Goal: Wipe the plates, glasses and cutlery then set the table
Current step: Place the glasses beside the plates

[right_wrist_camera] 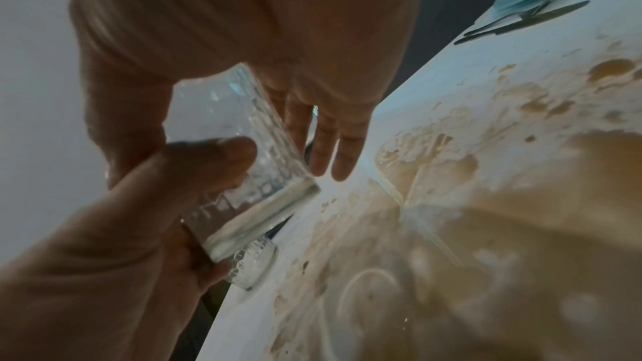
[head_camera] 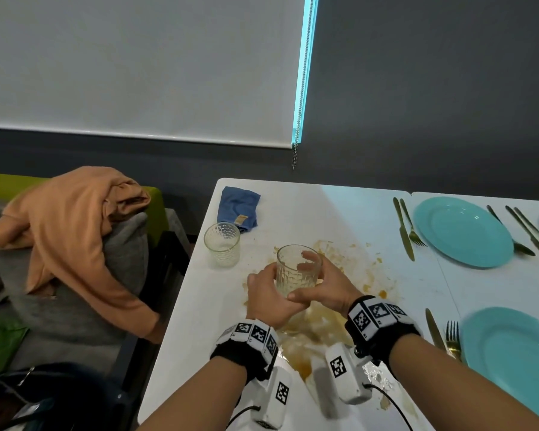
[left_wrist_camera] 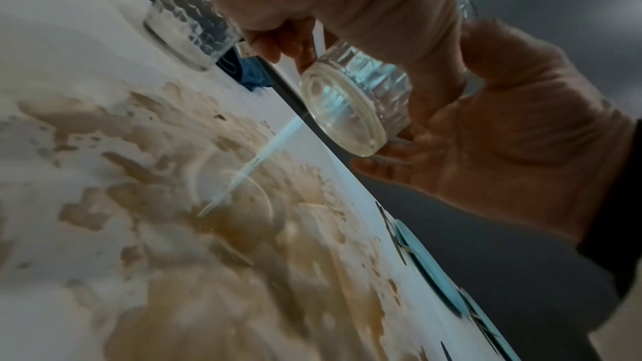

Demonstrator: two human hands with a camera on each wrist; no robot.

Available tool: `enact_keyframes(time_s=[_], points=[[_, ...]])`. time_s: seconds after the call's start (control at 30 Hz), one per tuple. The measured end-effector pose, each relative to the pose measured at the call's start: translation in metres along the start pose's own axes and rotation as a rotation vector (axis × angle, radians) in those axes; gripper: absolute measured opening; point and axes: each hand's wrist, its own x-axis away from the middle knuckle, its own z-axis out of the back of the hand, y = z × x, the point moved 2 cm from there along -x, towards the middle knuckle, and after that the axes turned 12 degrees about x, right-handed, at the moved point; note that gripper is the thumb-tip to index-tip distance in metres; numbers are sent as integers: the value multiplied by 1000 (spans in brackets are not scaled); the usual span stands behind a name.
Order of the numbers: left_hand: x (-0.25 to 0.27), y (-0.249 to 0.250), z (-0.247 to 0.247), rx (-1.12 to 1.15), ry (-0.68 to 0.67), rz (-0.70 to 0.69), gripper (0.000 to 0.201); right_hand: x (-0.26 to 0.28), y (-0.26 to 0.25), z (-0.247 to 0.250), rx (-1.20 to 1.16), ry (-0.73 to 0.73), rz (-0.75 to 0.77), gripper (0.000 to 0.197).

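Note:
A clear patterned glass (head_camera: 297,270) is held tilted just above the white table (head_camera: 293,213), over a brown spill (head_camera: 339,262). My left hand (head_camera: 266,295) grips its lower left side, thumb across the wall (right_wrist_camera: 208,164). My right hand (head_camera: 327,283) grips it from the right, fingers (right_wrist_camera: 326,144) round the far side. The thick base of the glass (left_wrist_camera: 342,117) faces the left wrist camera. A second patterned glass (head_camera: 222,244) stands empty to the left. A blue cloth (head_camera: 238,209) lies crumpled at the table's far left corner, untouched.
Teal plates (head_camera: 462,231) (head_camera: 511,353) with gold knives and forks (head_camera: 403,228) are laid on the right. The brown spill runs toward the near edge under my wrists. Left of the table is a grey seat with an orange garment (head_camera: 69,228).

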Motion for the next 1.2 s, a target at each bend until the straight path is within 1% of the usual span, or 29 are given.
enact_keyframes(time_s=[0.07,0.1,0.2,0.23,0.27,0.33,0.4,0.43,0.47,0.53,0.67,0.73,0.87,0.93,1.07,1.2], points=[[-1,0,-3,20,-23,32,86,0,2,1,1,56,-2,76],[-3,-2,-3,27,-47,49,89,0,3,1,-2,82,-7,72],[-13,-18,5,-33,-107,86,117,0,5,6,1,149,-22,69],[-16,-25,11,-72,-80,116,119,1,6,10,7,180,-32,69],[-21,-34,20,-102,-14,163,116,1,7,14,9,212,-46,70],[-34,-50,42,-119,192,297,108,1,10,25,-3,265,-73,70],[-48,-61,64,-63,379,416,110,2,13,35,1,289,-87,70],[-56,-63,73,-11,445,439,112,2,14,40,9,299,-88,70],[-64,-64,79,44,486,437,115,3,14,45,20,306,-90,69],[-80,-66,86,128,514,396,116,5,17,53,35,312,-100,70],[-97,-71,88,176,486,342,112,11,25,65,42,329,-126,72],[-100,-71,86,187,495,318,106,15,29,69,43,333,-138,73],[-103,-65,80,113,495,305,82,23,39,78,46,344,-158,71],[-101,-65,77,88,493,305,75,28,46,86,36,361,-170,70],[-95,-56,66,-9,466,236,72,42,64,104,11,390,-203,70],[-89,-30,44,-32,442,178,72,56,86,130,-37,425,-244,71]])
